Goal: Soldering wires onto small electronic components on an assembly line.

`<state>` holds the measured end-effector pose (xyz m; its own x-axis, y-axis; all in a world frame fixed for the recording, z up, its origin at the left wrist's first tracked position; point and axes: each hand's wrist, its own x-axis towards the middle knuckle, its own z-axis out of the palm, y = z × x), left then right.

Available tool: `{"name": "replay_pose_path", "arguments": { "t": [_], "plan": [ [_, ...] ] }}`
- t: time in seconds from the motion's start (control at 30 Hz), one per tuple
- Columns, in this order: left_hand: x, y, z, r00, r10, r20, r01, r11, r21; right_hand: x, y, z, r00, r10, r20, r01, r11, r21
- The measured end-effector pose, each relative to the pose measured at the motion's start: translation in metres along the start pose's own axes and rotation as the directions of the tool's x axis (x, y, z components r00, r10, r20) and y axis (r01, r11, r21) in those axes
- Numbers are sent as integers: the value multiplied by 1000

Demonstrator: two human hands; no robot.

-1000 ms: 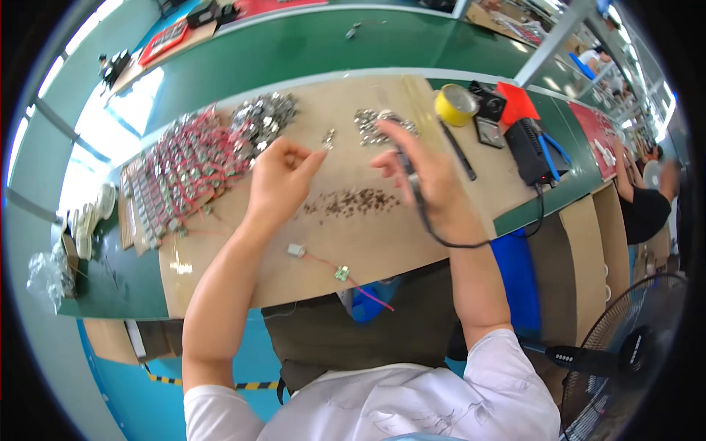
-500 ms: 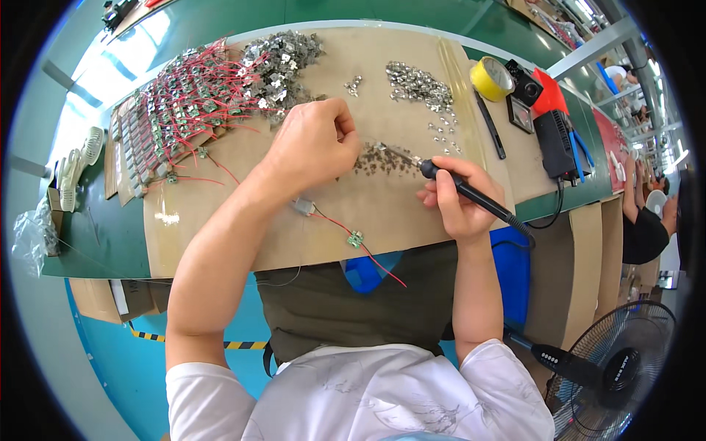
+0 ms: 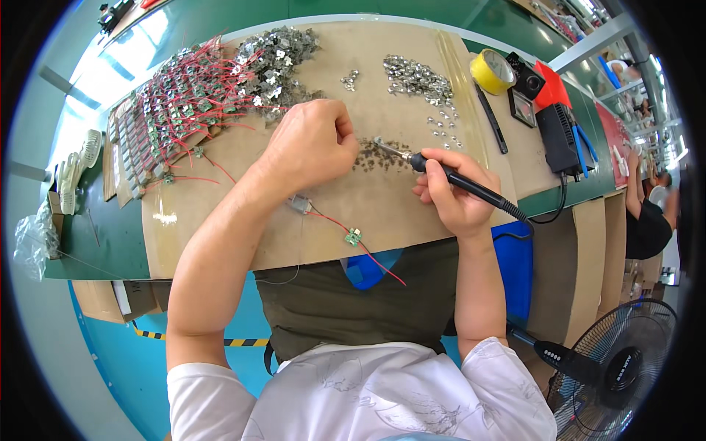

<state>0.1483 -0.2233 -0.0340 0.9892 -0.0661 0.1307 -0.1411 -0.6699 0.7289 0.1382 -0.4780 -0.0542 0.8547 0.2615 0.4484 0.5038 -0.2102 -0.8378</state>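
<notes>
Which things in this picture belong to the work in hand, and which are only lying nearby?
Seemingly in the work:
soldering iron, in the right hand
small dark pieces near its tip
circuit board with red wire
silvery metal parts

Seemingly only nearby:
yellow tape roll
clear plastic bag
fan

The soldering iron (image 3: 474,189) is black (tape roll (image 3: 482,74), yellow).

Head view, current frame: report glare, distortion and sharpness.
In the head view, white glare washes out part of the far green bench; head view again, a pale edge strip bows with fisheye distortion and the corners go black; head view too, the soldering iron in the right hand looks fairly sharp.
</notes>
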Motion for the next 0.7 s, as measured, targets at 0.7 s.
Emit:
{"name": "replay_pose_path", "arguments": {
  "t": [0.7],
  "plan": [
    [-1, 0, 3, 1000, 16, -23, -15, 999, 48, 0, 1, 1, 1000, -21, -12, 21, 1000, 13]
  ]
}}
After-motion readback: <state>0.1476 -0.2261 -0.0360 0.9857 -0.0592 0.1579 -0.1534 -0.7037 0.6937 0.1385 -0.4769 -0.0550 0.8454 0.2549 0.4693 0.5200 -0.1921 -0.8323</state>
